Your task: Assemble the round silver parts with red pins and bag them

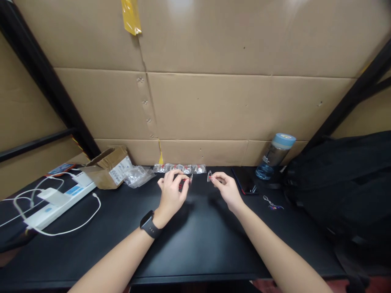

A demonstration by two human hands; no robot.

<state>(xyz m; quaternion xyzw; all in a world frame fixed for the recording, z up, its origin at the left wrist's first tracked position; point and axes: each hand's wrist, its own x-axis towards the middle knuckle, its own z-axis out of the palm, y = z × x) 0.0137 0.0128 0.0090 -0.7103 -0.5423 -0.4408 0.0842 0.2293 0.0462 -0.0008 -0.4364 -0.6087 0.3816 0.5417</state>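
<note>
My left hand pinches a small clear round disc with a red part, held on edge above the black table. Facing it across a gap, another clear disc with a red centre is pinched between the thumb and fingers of my right hand. The two discs do not touch. A row of several clear packets with round pieces and red marks lies behind my hands, along the cardboard wall. What exactly the discs are is too small to tell.
Left on the black table are an open cardboard box, clear plastic bags and a white power strip with cables. To the right are a phone, a water bottle, a keychain and a black backpack.
</note>
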